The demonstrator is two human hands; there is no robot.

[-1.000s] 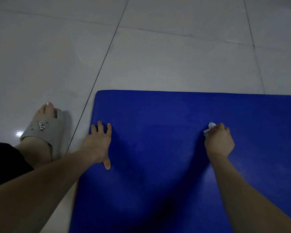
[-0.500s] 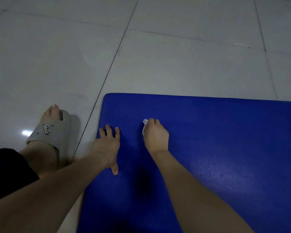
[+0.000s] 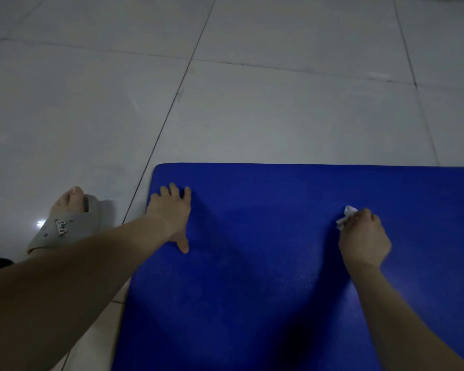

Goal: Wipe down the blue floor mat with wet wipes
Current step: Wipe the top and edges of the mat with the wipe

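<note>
The blue floor mat lies on pale tiles and fills the lower right of the head view. My left hand rests flat on the mat near its far left corner, fingers spread. My right hand is on the mat further right, fingers curled round a crumpled white wet wipe. Only a bit of the wipe sticks out past the knuckles.
A foot in a grey slipper stands on the tiles just left of the mat. Glossy tile floor stretches beyond the mat's far edge.
My right hand with the wipe swept left to beside my left hand, then back to the right across the mat. My left hand stayed pressed near the corner.
</note>
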